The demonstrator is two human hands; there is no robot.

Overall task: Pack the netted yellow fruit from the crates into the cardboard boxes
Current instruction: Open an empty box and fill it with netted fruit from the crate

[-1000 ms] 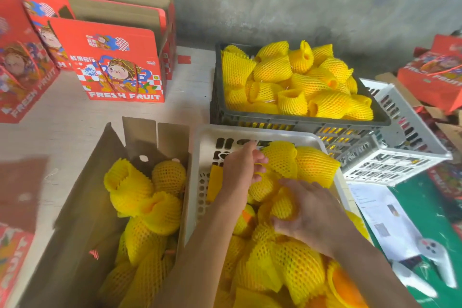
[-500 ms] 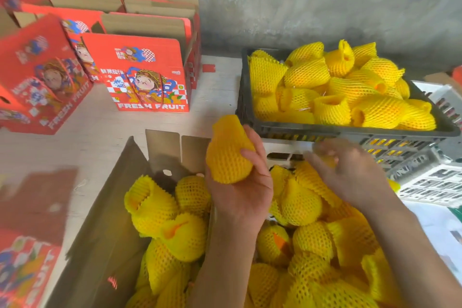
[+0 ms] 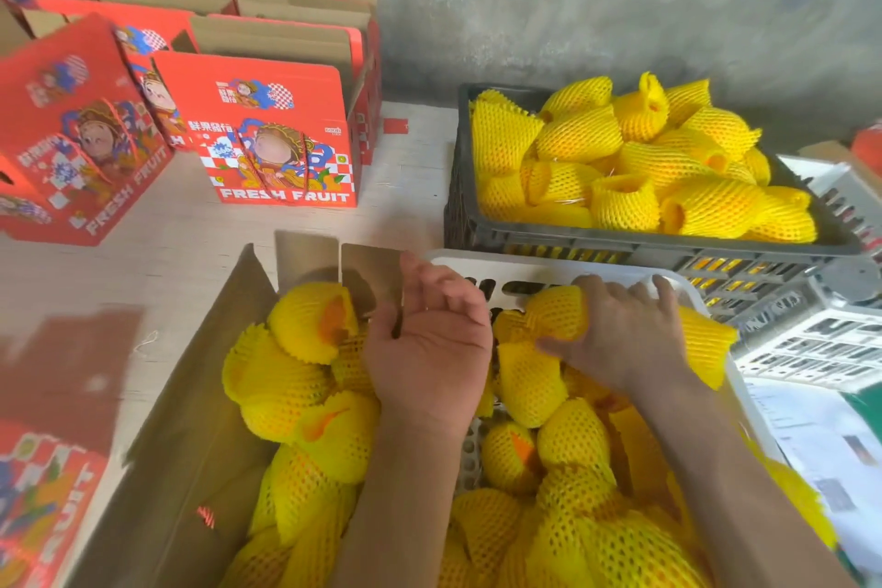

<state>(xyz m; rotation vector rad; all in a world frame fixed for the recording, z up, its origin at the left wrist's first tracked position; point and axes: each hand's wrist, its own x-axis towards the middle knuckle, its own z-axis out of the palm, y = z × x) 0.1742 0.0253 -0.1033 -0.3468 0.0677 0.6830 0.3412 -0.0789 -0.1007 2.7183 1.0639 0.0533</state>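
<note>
**packer_q:** What are the hands doing here?

**crate_watcher:** The left hand (image 3: 432, 344) is palm-up over the seam between the open cardboard box (image 3: 157, 444) and the white crate (image 3: 515, 264), fingers loosely curled and nothing in it as far as I can see. The right hand (image 3: 620, 339) is down in the white crate's far end, fingers wrapped over a netted fruit (image 3: 558, 313) just under the far rim.

**packer_q:** And the fruit itself?

**crate_watcher:** It's all over. The cardboard box has a pile already, with one piece (image 3: 310, 320) sitting on top near its far flaps. The white crate is heaped with them right up to the near edge of the view. Behind it, touching its far side, a dark grey crate (image 3: 620, 246) is also heaped with them.

**packer_q:** Anything else on the table?

**crate_watcher:** A bunch of red "FRESH FRUIT" boxes (image 3: 281, 138) stand at the far left corner against the wall. Another white crate (image 3: 821, 344) lies tipped at the right edge, with some printed paper (image 3: 811, 434) beside it.
</note>
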